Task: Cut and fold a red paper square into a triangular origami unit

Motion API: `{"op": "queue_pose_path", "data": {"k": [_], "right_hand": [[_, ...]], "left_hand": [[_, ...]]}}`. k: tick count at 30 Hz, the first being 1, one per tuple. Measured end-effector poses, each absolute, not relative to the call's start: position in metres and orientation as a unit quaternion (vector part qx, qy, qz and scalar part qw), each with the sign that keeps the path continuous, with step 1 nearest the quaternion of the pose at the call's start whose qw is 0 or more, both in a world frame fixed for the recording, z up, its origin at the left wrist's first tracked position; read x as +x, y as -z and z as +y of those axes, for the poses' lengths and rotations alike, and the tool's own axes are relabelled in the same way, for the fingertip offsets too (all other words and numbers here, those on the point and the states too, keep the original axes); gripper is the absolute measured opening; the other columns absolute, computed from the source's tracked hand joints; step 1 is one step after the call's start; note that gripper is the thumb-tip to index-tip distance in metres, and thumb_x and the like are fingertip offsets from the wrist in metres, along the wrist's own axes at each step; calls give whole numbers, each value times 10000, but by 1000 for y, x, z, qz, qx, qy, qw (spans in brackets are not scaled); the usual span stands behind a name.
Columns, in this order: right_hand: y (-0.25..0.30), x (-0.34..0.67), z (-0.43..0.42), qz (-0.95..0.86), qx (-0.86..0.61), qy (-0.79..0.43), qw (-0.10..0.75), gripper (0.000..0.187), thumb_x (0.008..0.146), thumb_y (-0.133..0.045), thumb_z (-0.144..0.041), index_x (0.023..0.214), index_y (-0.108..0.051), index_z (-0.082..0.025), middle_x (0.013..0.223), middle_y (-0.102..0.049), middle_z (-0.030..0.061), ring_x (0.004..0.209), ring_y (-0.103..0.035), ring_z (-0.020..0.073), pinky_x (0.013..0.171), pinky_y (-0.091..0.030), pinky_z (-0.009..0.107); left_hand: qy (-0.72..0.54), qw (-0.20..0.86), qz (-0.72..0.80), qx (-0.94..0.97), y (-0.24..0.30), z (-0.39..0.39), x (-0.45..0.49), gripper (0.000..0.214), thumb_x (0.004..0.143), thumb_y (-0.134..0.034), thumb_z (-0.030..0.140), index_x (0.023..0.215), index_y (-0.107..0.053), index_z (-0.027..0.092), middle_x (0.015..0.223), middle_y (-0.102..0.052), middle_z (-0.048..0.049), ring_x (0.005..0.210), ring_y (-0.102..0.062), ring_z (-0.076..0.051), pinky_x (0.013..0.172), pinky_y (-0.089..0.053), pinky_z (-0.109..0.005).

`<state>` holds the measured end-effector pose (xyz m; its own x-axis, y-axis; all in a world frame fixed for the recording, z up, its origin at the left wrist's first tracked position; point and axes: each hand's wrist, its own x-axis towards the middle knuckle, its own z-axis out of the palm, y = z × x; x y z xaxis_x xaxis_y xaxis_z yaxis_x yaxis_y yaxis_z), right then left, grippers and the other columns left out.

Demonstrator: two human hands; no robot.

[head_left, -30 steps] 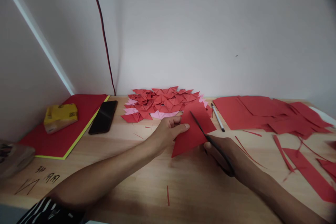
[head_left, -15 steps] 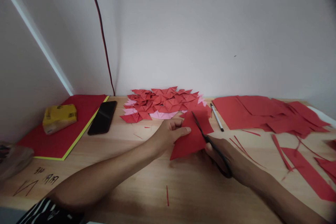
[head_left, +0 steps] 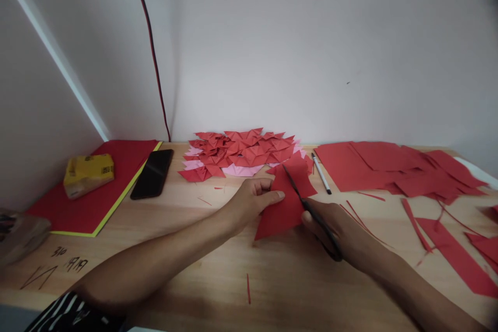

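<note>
A sheet of red paper [head_left: 286, 202] is raised over the middle of the wooden table, pinched between the thumb and fingers of my left hand [head_left: 254, 199]. My right hand [head_left: 330, 220] is closed round the black handles of a pair of scissors [head_left: 322, 231]. Their blades lie across the paper and point away from me, up and to the left. The blades look nearly together. Part of my right fingers is hidden behind the scissors and paper.
Folded red and pink paper pieces [head_left: 241, 150] are heaped by the wall. A white pen [head_left: 321, 174] lies beside stacked red sheets [head_left: 373, 163]. Red offcuts [head_left: 455, 254] lie at right. On the left are a phone [head_left: 152, 174] and a yellow packet [head_left: 88, 174] on red sheets [head_left: 89, 218].
The scissors blades have closed slightly on the paper. My left hand and the paper have shifted a little to the right.
</note>
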<state>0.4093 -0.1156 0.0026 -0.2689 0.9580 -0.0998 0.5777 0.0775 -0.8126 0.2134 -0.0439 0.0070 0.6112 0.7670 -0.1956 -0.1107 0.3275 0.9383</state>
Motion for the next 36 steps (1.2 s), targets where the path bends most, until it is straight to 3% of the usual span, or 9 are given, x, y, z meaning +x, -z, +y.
{"op": "queue_pose_path", "data": {"k": [12, 25, 36], "right_hand": [[1, 412, -112, -689, -557, -395, 244, 344, 919, -501, -469, 720, -419, -201, 651, -467, -32, 580, -360, 108, 520, -278, 238], [3, 410, -112, -663, -572, -408, 258, 403, 910, -477, -518, 663, -376, -215, 562, -387, -37, 514, -349, 106, 440, -258, 223], [1, 411, -113, -689, -555, -391, 255, 386, 923, -465, -509, 697, -416, -200, 617, -471, -28, 552, -366, 104, 489, -293, 237]], "left_hand": [[-283, 751, 331, 496, -7, -44, 213, 361, 672, -779, 403, 862, -703, 106, 842, -691, -85, 691, -606, -144, 653, -441, -247], [-272, 752, 327, 504, -6, -43, 212, 320, 719, -739, 382, 883, -702, 109, 804, -683, -81, 677, -603, -144, 636, -429, -241], [-277, 750, 332, 501, -7, -44, 212, 314, 704, -749, 381, 871, -719, 117, 799, -688, -71, 662, -590, -131, 627, -418, -231]]}}
